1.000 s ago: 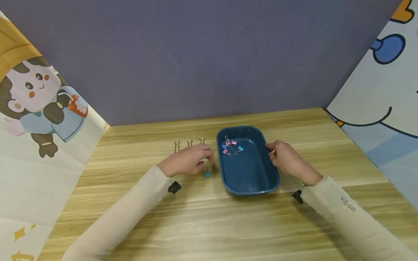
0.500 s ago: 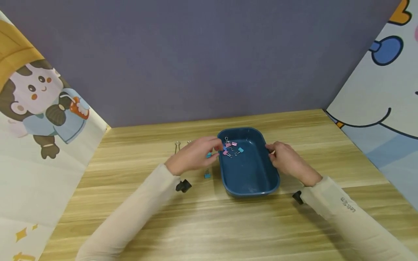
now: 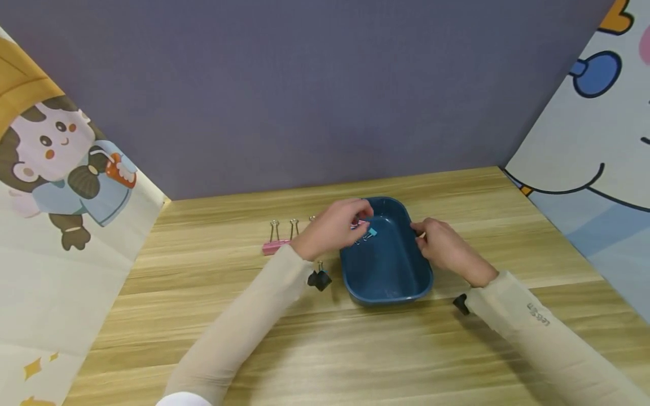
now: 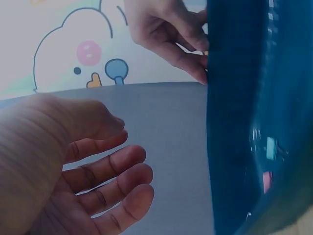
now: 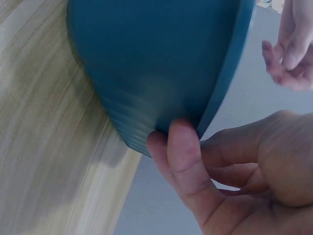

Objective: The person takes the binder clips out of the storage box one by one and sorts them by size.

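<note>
My left hand (image 3: 341,224) is over the left side of a deep blue plastic tray (image 3: 388,270). Its fingers (image 4: 129,166) are loosely bent in the left wrist view, and nothing shows between them and the thumb. Inside the tray lie small binder clips, among them a teal clip (image 4: 272,148) and a pink clip (image 4: 267,181); the left hand hides others in the head view. My right hand (image 3: 447,248) pinches the tray's right wall at the rim, thumb on one side and fingers on the other, as the right wrist view shows.
Left of the tray, a long pink binder clip (image 3: 275,247) lies on the wooden table (image 3: 355,349). Handles of more clips show behind the left forearm, and a small clip (image 3: 321,266) is mostly covered by the black wrist mount (image 3: 319,280). A grey panel (image 3: 325,101) stands behind.
From above the clips on the table, my left hand has moved right and over the tray, uncovering the long pink clip. The right hand keeps its grip and the tray stays put.
</note>
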`<state>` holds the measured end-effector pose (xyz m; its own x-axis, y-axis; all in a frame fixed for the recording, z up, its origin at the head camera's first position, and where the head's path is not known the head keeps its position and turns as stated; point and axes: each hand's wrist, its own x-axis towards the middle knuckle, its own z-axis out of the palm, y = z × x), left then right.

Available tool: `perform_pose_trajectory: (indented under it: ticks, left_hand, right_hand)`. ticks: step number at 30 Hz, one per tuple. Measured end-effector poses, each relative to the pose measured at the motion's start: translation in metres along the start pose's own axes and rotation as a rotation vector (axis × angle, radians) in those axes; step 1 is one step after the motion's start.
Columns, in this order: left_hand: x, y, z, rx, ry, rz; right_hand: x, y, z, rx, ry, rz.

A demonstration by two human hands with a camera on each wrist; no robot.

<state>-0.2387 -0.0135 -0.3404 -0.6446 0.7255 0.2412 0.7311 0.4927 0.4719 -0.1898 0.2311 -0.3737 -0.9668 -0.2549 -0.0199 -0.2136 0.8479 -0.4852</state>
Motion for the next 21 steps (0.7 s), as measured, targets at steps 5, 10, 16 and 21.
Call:
perform_pose_trajectory:
  ticks: [5, 10, 16, 21]
  left_hand:
    - [0.018, 0.0, 0.008, -0.037, -0.006, -0.039]
    - [0.033, 0.001, 0.018, -0.026, 0.006, -0.089]
    - [0.048, 0.002, 0.029, -0.036, 0.044, -0.202]
    - [0.057, 0.0, 0.038, -0.058, 0.048, -0.297]
  right_hand:
    - [0.0, 0.0, 0.0, -0.004, 0.0, -0.001]
    - [0.001, 0.001, 0.0, -0.012, 0.007, -0.01]
    - [0.002, 0.002, 0.0, -0.016, 0.01, -0.022]
    - [0.002, 0.002, 0.0, -0.011, 0.006, -0.02]
